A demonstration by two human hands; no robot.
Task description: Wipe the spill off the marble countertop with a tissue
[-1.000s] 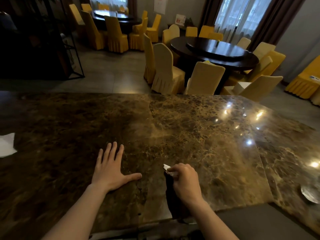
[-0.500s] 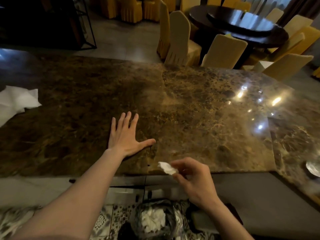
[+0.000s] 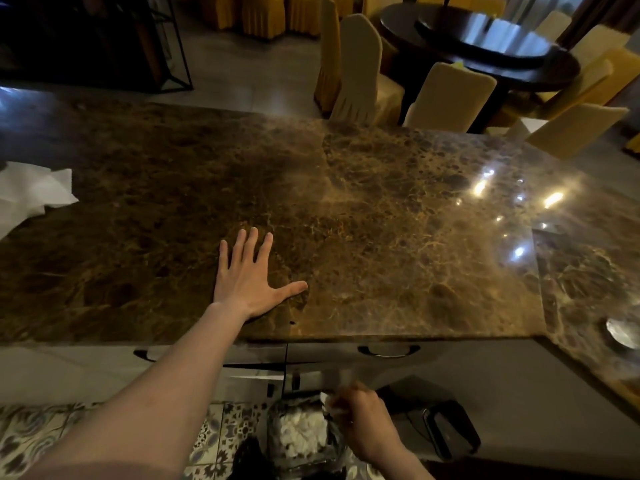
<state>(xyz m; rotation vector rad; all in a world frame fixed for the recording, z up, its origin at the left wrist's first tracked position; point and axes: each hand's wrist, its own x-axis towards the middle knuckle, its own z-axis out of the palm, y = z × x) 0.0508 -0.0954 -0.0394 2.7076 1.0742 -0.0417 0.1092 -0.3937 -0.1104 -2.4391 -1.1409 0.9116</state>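
Note:
The brown marble countertop [image 3: 398, 237] fills the middle of the view. My left hand [image 3: 249, 278] lies flat on it near the front edge, fingers spread, holding nothing. My right hand [image 3: 363, 420] is below the counter, blurred, over a bin lined with clear plastic [image 3: 301, 434] that holds white crumpled tissues. A small wadded white tissue [image 3: 327, 400] shows at the fingertips of my right hand, just above the bin's rim. I see no spill on the marble.
Loose white tissues [image 3: 31, 192] lie on the counter's far left. A shiny dish [image 3: 623, 332] sits at the right edge. Grey cabinet drawers with dark handles [image 3: 388, 349] run under the counter. Covered chairs [image 3: 356, 67] and a dark round table [image 3: 485, 46] stand beyond.
My right hand carried the wadded tissue off the countertop, down past the front edge to above the bin. The view tilted downward. My left hand stayed flat on the marble.

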